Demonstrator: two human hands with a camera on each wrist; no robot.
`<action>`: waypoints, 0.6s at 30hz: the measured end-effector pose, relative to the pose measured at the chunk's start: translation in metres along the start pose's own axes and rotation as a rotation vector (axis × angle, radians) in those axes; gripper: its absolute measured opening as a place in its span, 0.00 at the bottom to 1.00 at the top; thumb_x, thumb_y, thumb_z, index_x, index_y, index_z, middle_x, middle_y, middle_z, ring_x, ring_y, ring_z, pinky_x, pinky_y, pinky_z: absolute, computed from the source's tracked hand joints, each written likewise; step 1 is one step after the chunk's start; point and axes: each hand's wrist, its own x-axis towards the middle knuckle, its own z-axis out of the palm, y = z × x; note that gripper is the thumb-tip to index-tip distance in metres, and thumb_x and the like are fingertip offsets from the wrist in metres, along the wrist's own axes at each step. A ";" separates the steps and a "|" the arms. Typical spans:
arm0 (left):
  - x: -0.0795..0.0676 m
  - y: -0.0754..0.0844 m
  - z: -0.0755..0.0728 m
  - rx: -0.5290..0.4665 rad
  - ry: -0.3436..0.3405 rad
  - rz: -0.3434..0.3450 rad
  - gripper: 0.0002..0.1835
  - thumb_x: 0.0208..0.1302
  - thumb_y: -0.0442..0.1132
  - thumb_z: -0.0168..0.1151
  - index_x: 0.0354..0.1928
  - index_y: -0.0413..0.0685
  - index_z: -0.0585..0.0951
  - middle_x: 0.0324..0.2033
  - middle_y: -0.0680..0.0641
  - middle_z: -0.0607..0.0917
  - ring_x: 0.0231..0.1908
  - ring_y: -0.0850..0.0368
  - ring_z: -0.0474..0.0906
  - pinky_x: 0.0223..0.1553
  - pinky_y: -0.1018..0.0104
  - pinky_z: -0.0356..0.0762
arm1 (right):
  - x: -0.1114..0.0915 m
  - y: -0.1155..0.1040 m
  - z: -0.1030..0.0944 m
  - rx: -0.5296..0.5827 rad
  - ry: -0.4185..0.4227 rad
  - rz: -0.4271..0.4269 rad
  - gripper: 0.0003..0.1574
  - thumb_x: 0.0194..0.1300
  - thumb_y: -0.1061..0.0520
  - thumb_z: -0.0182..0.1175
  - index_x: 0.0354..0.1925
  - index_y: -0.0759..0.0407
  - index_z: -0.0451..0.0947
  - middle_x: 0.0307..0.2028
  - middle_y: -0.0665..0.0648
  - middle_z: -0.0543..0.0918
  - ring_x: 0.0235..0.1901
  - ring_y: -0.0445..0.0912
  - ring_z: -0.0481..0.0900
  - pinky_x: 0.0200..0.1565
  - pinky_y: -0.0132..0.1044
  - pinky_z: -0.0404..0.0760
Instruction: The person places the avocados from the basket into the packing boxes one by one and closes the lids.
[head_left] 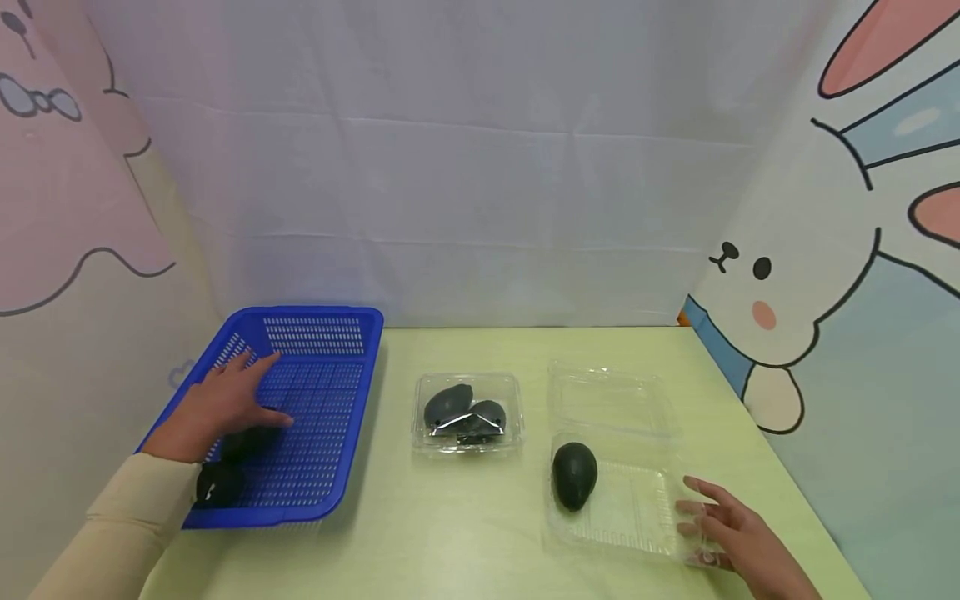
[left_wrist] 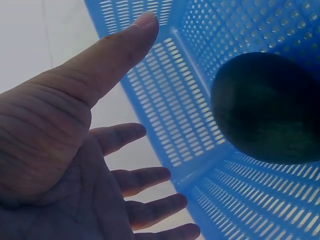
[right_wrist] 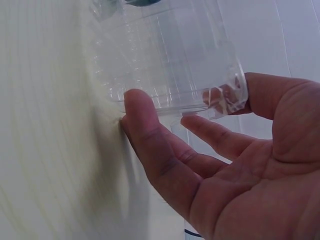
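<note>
My left hand [head_left: 228, 396] reaches into the blue basket [head_left: 360, 425], thumb and fingers spread. Two dark avocados lie under the hand and forearm; the left wrist view shows one avocado [left_wrist: 267, 107] apart from the fingers. On the right, an opened clear plastic clamshell [head_left: 630, 508] lies on the table with its lid folded back. One dark avocado [head_left: 575, 476] sits at the left of its base. My right hand [head_left: 738, 537] holds the clamshell's right edge near the front corner, the thumb [right_wrist: 260, 95] partly seen through the plastic.
Between basket and open clamshell stands a closed clear clamshell [head_left: 467, 412] with dark avocados inside. The pale yellow table [head_left: 450, 533] meets a white curtain [head_left: 480, 192] at the back. Cartoon-printed cloth [head_left: 817, 333] hangs at the right, with more at the left.
</note>
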 end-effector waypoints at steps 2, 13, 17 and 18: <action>0.001 -0.002 0.001 0.001 -0.005 0.006 0.60 0.51 0.60 0.79 0.76 0.33 0.59 0.71 0.15 0.51 0.65 0.08 0.47 0.57 0.15 0.52 | 0.000 0.000 0.000 0.007 -0.005 -0.003 0.38 0.81 0.54 0.52 0.79 0.65 0.52 0.65 0.72 0.75 0.53 0.55 0.83 0.45 0.50 0.86; 0.009 -0.012 0.009 -0.022 -0.097 -0.002 0.62 0.50 0.58 0.81 0.75 0.29 0.57 0.68 0.13 0.52 0.64 0.09 0.51 0.56 0.16 0.56 | 0.000 0.000 0.000 -0.002 -0.005 0.002 0.38 0.81 0.55 0.52 0.79 0.66 0.53 0.64 0.71 0.76 0.53 0.55 0.83 0.45 0.50 0.86; 0.012 -0.017 0.014 -0.032 -0.129 -0.016 0.63 0.49 0.58 0.81 0.75 0.27 0.56 0.68 0.12 0.52 0.64 0.09 0.51 0.56 0.17 0.58 | 0.000 -0.001 -0.001 -0.007 -0.007 0.003 0.37 0.81 0.55 0.52 0.79 0.66 0.53 0.64 0.72 0.76 0.53 0.56 0.83 0.46 0.50 0.85; 0.013 -0.018 0.016 -0.039 -0.137 -0.017 0.63 0.50 0.58 0.81 0.75 0.27 0.56 0.67 0.12 0.52 0.64 0.09 0.51 0.57 0.17 0.58 | 0.001 -0.001 -0.001 -0.008 -0.006 0.005 0.37 0.81 0.55 0.52 0.79 0.66 0.53 0.64 0.72 0.76 0.53 0.56 0.83 0.46 0.50 0.85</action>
